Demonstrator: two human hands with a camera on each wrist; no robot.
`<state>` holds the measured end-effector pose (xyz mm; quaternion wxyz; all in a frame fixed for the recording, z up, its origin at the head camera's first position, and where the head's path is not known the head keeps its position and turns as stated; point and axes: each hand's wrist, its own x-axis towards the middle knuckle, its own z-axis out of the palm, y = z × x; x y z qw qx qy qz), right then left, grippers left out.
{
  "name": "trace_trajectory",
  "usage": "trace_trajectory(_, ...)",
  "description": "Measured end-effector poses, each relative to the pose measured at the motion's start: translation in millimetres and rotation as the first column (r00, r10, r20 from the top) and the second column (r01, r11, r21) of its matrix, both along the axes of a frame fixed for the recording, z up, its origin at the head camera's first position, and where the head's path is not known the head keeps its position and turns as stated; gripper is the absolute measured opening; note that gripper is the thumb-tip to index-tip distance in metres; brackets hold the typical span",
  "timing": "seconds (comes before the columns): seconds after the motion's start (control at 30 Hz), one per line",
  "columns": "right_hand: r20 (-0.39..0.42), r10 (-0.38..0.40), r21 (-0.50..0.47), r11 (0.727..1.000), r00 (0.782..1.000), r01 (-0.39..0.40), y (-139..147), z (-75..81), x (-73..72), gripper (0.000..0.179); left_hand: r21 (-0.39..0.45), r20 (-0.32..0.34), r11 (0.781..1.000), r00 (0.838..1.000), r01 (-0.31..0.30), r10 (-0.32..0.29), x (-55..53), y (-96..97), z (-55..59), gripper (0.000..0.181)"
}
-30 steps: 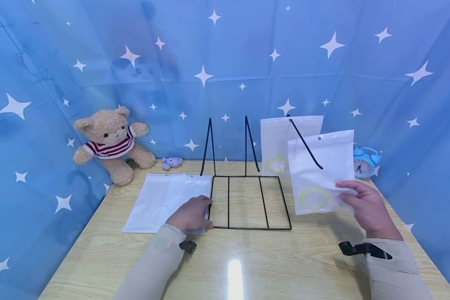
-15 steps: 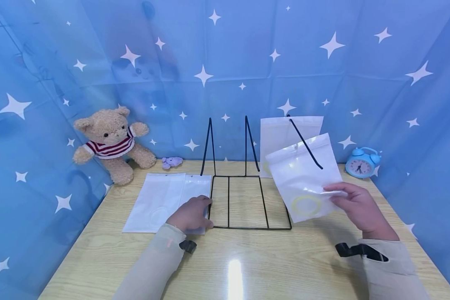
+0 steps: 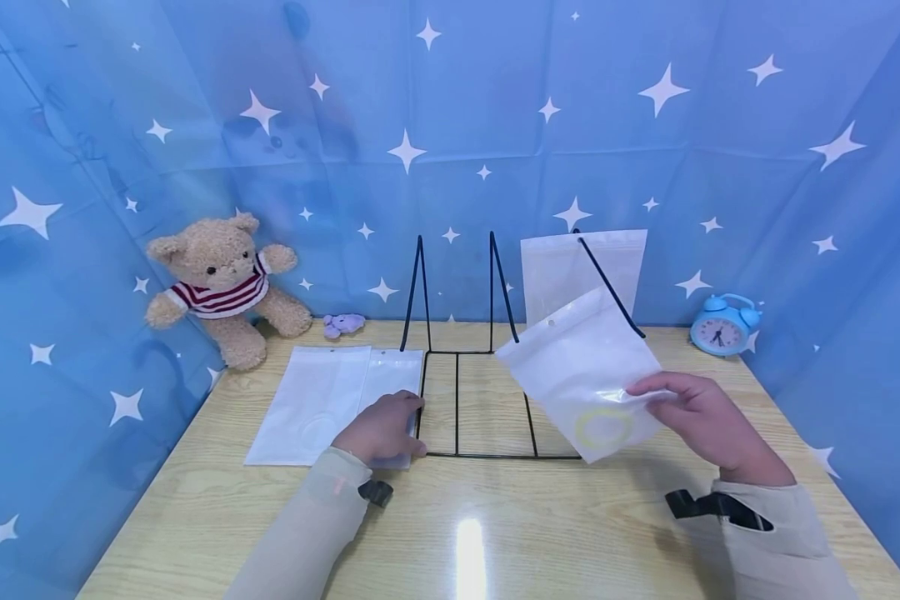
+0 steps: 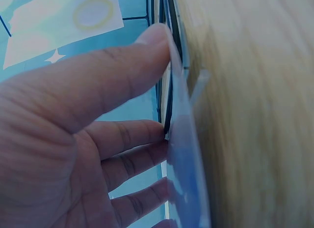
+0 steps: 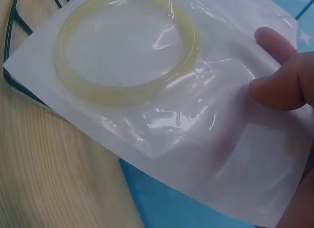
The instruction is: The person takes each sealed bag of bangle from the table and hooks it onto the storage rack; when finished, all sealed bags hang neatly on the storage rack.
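Observation:
My right hand [image 3: 708, 421] pinches a white clear-fronted zip bag [image 3: 570, 358] by its lower right side, thumb on the front. A pale yellow ring [image 5: 127, 48] lies inside it. The bag tilts left; the small hole in its top edge sits between the middle and right prongs of a black wire display rack [image 3: 534, 425]. Another white bag [image 3: 547, 262] hangs from the right prong behind. My left hand [image 3: 382, 429] rests at the rack's left side; its fingertips and thumb [image 4: 152, 39] touch the rack edge and a bag edge there.
Two white bags [image 3: 315, 400] lie flat left of the rack, partly overlapping. A teddy bear [image 3: 225, 283] and a small purple plush [image 3: 342, 325] sit at the back left. A blue alarm clock [image 3: 723, 325] stands at the back right. A starry blue curtain [image 3: 450, 108] surrounds the table.
My right hand has moved slightly left with the bag, which has tilted further left and come lower, its top edge passing from the right prong toward the middle one. The left hand stays put.

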<state>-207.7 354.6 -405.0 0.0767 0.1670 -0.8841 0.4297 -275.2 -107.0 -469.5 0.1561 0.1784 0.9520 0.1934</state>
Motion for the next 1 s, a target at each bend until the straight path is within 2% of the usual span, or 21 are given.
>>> trace_trajectory(0.5,0.008,0.068,0.046,0.997,0.998,-0.068,-18.6,16.9,12.8,0.031,0.012,0.006,1.000,1.000,-0.008,0.008,-0.3,-0.1,-0.9,0.083)
trace_trajectory(1.0,-0.055,0.123,0.104,0.988,0.991,-0.117,-28.9,32.5,26.5,0.038,0.019,0.011,1.000,1.000,-0.012,0.011,-0.7,-0.5,-1.9,0.083)
